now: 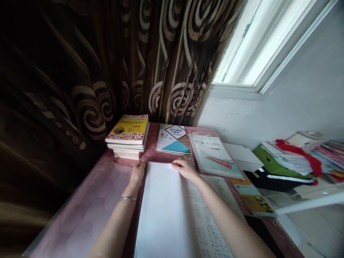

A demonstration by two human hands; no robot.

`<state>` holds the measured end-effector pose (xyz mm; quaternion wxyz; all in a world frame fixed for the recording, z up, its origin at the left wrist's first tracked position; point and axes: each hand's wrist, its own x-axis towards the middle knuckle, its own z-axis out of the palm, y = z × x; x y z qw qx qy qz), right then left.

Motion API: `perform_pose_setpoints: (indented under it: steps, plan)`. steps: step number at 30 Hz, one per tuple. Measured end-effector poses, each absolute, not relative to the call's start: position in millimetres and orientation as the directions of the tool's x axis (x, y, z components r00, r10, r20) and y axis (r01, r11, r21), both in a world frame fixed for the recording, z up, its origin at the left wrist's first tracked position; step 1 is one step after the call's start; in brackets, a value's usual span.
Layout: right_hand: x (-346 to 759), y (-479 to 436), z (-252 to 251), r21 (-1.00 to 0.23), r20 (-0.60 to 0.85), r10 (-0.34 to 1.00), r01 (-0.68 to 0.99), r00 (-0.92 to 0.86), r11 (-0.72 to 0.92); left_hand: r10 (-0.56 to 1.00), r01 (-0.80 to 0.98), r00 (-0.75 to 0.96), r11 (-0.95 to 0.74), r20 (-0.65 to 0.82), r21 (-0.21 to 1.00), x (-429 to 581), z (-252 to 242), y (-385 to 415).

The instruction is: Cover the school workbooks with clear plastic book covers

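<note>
A long white sheet of paper (pixel 163 211) lies lengthwise in front of me, running off the near edge of the view. My left hand (pixel 138 172) is closed at its far left corner, the fingertips partly hidden; a silver bracelet (pixel 128 198) circles that wrist. At the far right corner, my right hand (pixel 185 169) pinches the sheet between thumb and fingers. Beneath my right forearm lies a page of printed text (pixel 208 215), beside the white sheet and partly covered by the arm.
A pile of books (pixel 128 130) with a yellow cover on top stands at the table's back left. A maths book (pixel 173 139) and a pale-covered book (pixel 215 154) lie behind my right hand. Panda-printed booklet (pixel 254 199), right edge. Papers and a green folder (pixel 271 161) sit beyond the pink-covered table (pixel 88 200).
</note>
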<state>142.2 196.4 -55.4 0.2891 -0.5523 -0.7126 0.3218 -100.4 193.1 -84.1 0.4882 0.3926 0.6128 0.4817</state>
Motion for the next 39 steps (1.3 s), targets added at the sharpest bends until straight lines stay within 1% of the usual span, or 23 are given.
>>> perform_pose_setpoints:
  steps: [3, 8, 13, 15, 20, 25, 30, 32, 33, 35, 37, 39]
  plan:
    - [141, 192, -55, -0.796, 0.051, 0.976, 0.582, -0.212, 0.168, 0.945, -0.013, -0.211, 0.252, -0.249, 0.968, -98, -86, 190]
    - [143, 190, -55, -0.813, 0.026, 0.983, 0.568, -0.181, 0.126, 0.948, -0.040, -0.190, 0.251, -0.254, 0.967, -98, -87, 187]
    - [134, 192, -56, -0.822, 0.017, 0.980, 0.556, -0.196, 0.125, 0.942, -0.085, -0.199, 0.258, -0.270, 0.962, -99, -86, 187]
    - [130, 193, -57, -0.825, 0.029, 0.976, 0.546, -0.216, 0.145, 0.942, -0.060, -0.209, 0.257, -0.264, 0.965, -100, -84, 186]
    - [126, 196, -56, -0.820, 0.037, 0.966, 0.545, -0.257, 0.177, 0.949, 0.071, -0.193, 0.269, -0.251, 0.961, -103, -75, 185]
    - [126, 201, -61, -0.820, 0.010, 0.962, 0.548, -0.274, 0.165, 0.953, 0.092, -0.203, 0.249, -0.227, 0.964, -105, -69, 188]
    - [127, 202, -62, -0.834, 0.030, 0.960, 0.522, -0.278, 0.178, 0.953, 0.076, -0.209, 0.241, -0.221, 0.967, -104, -67, 187]
    - [129, 200, -60, -0.846, 0.032, 0.962, 0.505, -0.272, 0.171, 0.950, 0.017, -0.190, 0.257, -0.250, 0.966, -102, -65, 185]
    - [130, 200, -59, -0.850, 0.030, 0.963, 0.500, -0.267, 0.164, 0.951, -0.041, -0.156, 0.264, -0.268, 0.964, -101, -64, 184]
    - [134, 200, -59, -0.857, 0.028, 0.973, 0.495, -0.230, 0.142, 0.957, -0.216, -0.031, 0.276, -0.289, 0.937, -101, -63, 182]
    - [141, 200, -61, -0.885, 0.063, 0.993, 0.454, -0.098, 0.101, 0.948, -0.376, 0.139, 0.319, -0.287, 0.870, -103, -61, 181]
    - [149, 198, -66, -0.924, 0.102, 0.991, 0.377, 0.082, 0.064, 0.913, -0.444, 0.274, 0.399, -0.302, 0.803, -106, -58, 180]
